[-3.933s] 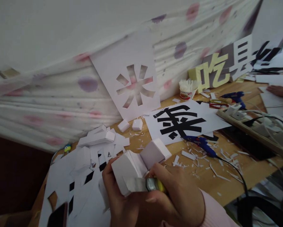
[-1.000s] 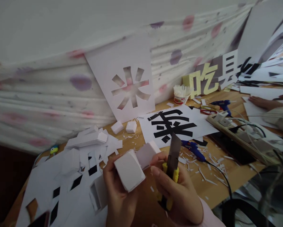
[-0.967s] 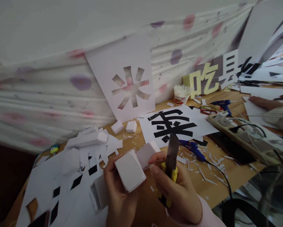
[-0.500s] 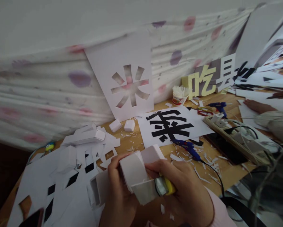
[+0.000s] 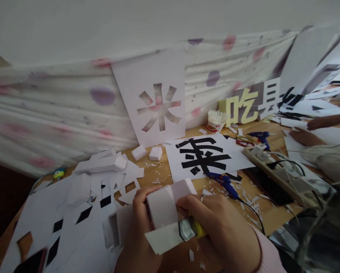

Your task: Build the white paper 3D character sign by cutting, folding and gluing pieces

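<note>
— So, what do the hands hold?

— Low in the frame's middle, the left hand (image 5: 138, 227) has its grip closed on a white block (image 5: 162, 206), thumb on the top edge. The right hand (image 5: 218, 231) has its grip closed around a yellow knife (image 5: 191, 231), blade laid across the block's lower edge, where a paper flap (image 5: 164, 240) sticks out.

— And around them?

— Paper scraps (image 5: 81, 204) cover the desk (image 5: 261, 214) at lower left. A stencil sheet (image 5: 155, 102) leans on the wall at centre. A blue glue gun (image 5: 223, 181) lies just right of the block. Another person's hand (image 5: 303, 137) rests at far right.
</note>
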Tool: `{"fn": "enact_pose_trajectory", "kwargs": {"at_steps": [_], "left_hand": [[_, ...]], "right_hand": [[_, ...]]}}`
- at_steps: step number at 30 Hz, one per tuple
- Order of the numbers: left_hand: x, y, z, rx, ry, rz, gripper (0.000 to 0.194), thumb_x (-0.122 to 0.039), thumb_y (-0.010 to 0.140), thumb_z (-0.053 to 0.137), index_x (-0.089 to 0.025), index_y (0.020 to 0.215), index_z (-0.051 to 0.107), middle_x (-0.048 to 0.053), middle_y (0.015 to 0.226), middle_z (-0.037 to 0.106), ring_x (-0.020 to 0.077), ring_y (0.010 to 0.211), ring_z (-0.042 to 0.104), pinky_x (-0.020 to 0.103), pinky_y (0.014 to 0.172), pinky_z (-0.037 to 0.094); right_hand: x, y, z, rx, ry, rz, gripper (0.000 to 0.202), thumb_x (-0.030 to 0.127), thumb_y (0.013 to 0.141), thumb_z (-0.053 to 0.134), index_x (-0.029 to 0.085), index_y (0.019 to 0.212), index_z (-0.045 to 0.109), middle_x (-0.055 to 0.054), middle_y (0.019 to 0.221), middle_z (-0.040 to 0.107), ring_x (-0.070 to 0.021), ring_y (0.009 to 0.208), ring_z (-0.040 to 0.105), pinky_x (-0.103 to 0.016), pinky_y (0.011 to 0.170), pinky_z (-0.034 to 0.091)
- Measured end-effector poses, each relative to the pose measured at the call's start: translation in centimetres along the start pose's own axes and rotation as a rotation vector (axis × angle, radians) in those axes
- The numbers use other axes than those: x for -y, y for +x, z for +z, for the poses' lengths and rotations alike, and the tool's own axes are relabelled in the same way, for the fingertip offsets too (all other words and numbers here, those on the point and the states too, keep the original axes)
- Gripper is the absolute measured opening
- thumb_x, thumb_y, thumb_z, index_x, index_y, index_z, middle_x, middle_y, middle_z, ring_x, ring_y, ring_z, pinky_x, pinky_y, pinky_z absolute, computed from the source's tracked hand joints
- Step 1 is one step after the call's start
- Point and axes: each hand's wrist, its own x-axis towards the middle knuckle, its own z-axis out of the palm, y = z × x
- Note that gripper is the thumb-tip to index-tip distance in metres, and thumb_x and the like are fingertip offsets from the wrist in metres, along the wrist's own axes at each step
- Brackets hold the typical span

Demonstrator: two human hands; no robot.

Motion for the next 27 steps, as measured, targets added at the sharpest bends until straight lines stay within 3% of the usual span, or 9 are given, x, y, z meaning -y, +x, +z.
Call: {"fn": "enact_pose_trajectory", "kwargs": {"at_steps": [6,10,14,17,21,24,27], "left_hand": [[2.3,0.9,-0.1,-0.074,-0.026,-0.011,0.059,-0.063,0.056,0.078,-0.026,0.098,0.060,0.010,0.095,0.063,0.0278,0.078,0.062,0.037,0.060,0.052],[3.0,1.2,0.4,-0.157,-0.032,-0.007,0.056,-0.064,0.057,0.079,-0.027,0.095,0.061,0.010,0.095,0.062,0.0285,0.080,0.062,0.039,0.062,0.053],[1.9,1.3,0.2,-0.109,0.010,-0.010,0.044,-0.048,0.069,0.078,-0.025,0.103,0.061,0.011,0.104,0.059,0.0282,0.091,0.062,0.041,0.073,0.056],[0.6,1.2,-0.6,0.040,0.009,-0.037,0.048,-0.034,0.067,0.080,-0.025,0.109,0.060,0.011,0.105,0.061,0.0287,0.094,0.063,0.042,0.076,0.057],[-0.7,0.8,-1.7,0.246,-0.038,-0.078,0.050,-0.027,0.068,0.078,-0.026,0.114,0.058,0.010,0.106,0.067,0.0284,0.091,0.068,0.041,0.077,0.060],[-1.0,0.6,-2.3,0.224,-0.032,-0.110,0.050,-0.028,0.074,0.075,-0.027,0.119,0.053,0.011,0.116,0.066,0.0244,0.094,0.069,0.033,0.077,0.060],[-0.7,0.7,-2.5,0.240,0.000,-0.143,0.055,-0.029,0.074,0.078,-0.026,0.121,0.049,0.013,0.122,0.065,0.0242,0.099,0.070,0.029,0.075,0.060]], "right_hand": [[-0.8,0.5,0.2,-0.017,-0.015,-0.101,0.028,0.009,0.063,0.045,0.024,0.087,0.049,0.001,0.063,0.060,-0.0159,0.049,0.049,-0.030,0.047,0.027],[-1.2,0.8,0.6,-0.016,-0.054,-0.095,0.034,0.007,0.061,0.043,0.023,0.090,0.048,-0.001,0.066,0.063,-0.0173,0.050,0.053,-0.030,0.048,0.029],[-1.6,1.0,1.4,-0.083,-0.062,-0.126,0.036,0.010,0.059,0.045,0.023,0.093,0.049,0.000,0.064,0.062,-0.0169,0.049,0.051,-0.030,0.048,0.027],[-2.1,1.6,1.4,-0.070,-0.098,-0.130,0.032,0.009,0.062,0.046,0.021,0.091,0.052,-0.001,0.065,0.063,-0.0168,0.050,0.054,-0.030,0.048,0.029],[-3.9,2.3,0.3,-0.172,-0.133,-0.033,0.020,0.009,0.073,0.045,0.019,0.086,0.055,-0.003,0.062,0.064,-0.0166,0.050,0.055,-0.028,0.049,0.034],[-5.1,1.8,-0.6,-0.298,-0.028,0.070,0.007,0.015,0.078,0.051,0.020,0.081,0.055,0.002,0.058,0.057,-0.0133,0.049,0.049,-0.026,0.050,0.035],[-5.7,0.8,-0.7,-0.440,0.303,0.350,0.007,0.017,0.073,0.061,0.020,0.069,0.057,0.005,0.054,0.046,-0.0103,0.049,0.037,-0.026,0.050,0.030]]}}
